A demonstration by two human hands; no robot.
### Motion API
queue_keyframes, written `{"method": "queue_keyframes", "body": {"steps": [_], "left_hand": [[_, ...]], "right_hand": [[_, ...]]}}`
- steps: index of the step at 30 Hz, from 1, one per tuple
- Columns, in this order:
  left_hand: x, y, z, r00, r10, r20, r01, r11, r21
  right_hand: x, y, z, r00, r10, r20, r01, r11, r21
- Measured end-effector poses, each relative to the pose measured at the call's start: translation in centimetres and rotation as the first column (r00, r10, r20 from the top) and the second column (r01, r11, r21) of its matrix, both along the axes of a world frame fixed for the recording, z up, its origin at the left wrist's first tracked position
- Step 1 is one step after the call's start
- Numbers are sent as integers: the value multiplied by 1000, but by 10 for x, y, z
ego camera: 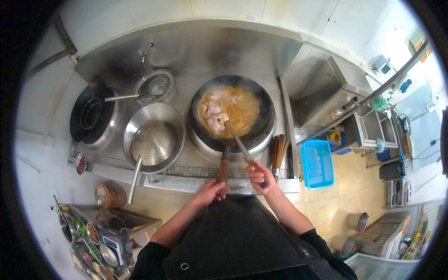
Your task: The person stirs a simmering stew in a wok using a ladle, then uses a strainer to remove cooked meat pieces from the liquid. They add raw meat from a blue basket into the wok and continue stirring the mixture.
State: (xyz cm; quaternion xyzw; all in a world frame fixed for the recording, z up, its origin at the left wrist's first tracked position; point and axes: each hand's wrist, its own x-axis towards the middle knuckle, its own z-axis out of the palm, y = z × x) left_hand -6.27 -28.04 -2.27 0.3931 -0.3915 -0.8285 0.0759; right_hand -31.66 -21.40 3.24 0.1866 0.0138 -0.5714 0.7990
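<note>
A black wok (266,101) sits on a steel burner ring before me. In it is a yellowish-brown broth (241,105) with pale chunks of raw-looking meat (214,111) gathered at the left. My left hand (211,191) grips the wok's wooden handle (224,169) near its end. My right hand (260,177) is closed around the wooden grip of a long metal ladle (239,142). The ladle's head reaches into the wok by the meat and is partly hidden there. A bundled bamboo wok brush (279,152) stands just right of my right hand.
To the left are a perforated steel colander (154,140), a lidless steel pot (157,85) and a second black wok (78,119) with a wire strainer (91,113). Seasoning bowls (93,233) stand at lower left. A blue plastic basket (317,164) is beyond the stove's right edge.
</note>
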Motion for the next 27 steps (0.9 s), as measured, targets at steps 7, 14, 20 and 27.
{"method": "queue_keyframes", "body": {"steps": [7, 14, 20, 27], "left_hand": [[0, 8, 1, 998, 46, -36, -46, 999, -4], [-1, 9, -11, 994, 78, -80, -77, 997, 21], [1, 8, -9, 996, 87, -23, -86, 996, 30], [0, 6, 3, 998, 57, -18, -57, 998, 3]], "right_hand": [[-30, 14, 37, 933, -23, -358, 27, 1000, 7], [-47, 12, 59, 524, 78, -848, 9, 995, 97], [-52, 7, 74, 413, 35, -910, 46, 997, 59], [-78, -20, 22, -446, 3, -895, -36, 999, 21]]}}
